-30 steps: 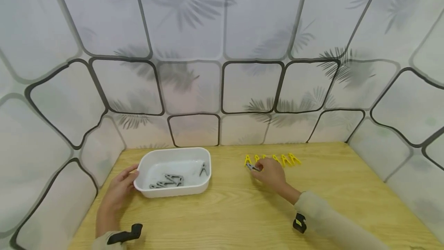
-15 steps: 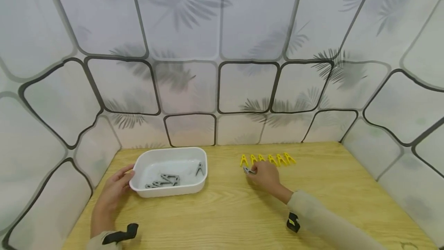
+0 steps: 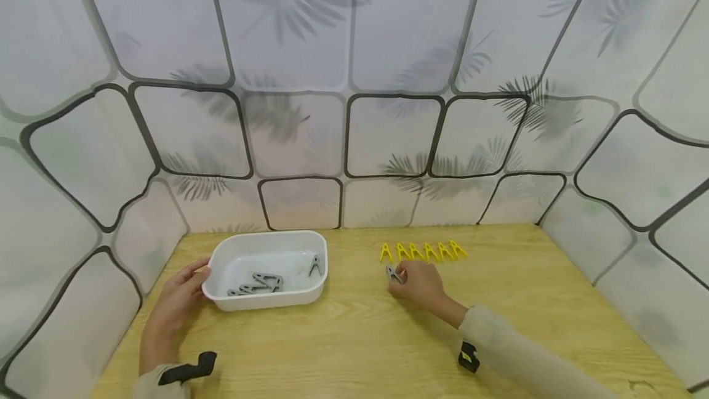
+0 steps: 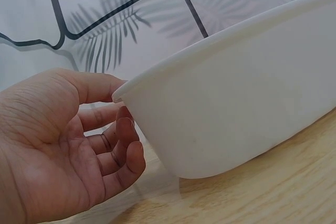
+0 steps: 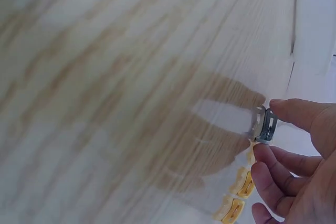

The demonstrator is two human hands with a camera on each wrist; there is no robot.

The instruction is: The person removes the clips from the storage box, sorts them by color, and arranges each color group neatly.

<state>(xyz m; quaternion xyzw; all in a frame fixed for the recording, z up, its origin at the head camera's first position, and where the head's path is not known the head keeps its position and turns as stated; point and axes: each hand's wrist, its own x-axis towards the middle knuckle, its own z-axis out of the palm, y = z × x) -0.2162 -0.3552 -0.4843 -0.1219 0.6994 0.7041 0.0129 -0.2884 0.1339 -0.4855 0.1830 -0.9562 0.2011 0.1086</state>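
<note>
My right hand (image 3: 423,285) pinches a grey clothespin (image 3: 394,274) between thumb and fingers, just in front of the left part of a row of yellow clothespins (image 3: 430,252). In the right wrist view the grey clothespin (image 5: 268,128) is at the fingertips, its lower end close to the tabletop. My left hand (image 3: 176,300) grips the left end of a white plastic basin (image 3: 266,304), thumb at the rim and fingers curled against the outer wall. Several grey clothespins (image 3: 259,289) lie together in the basin, and a single grey clothespin (image 3: 314,265) leans by its right wall.
The light wood table (image 3: 354,350) runs back to a patterned cloth wall (image 3: 299,208), with more cloth at both sides. The basin stands on the left half of the table, the yellow row at the back right.
My right hand has brought the grey clothespin slightly towards me from the yellow row and turned it more upright. The left hand stays at the basin; the head view has shifted a little.
</note>
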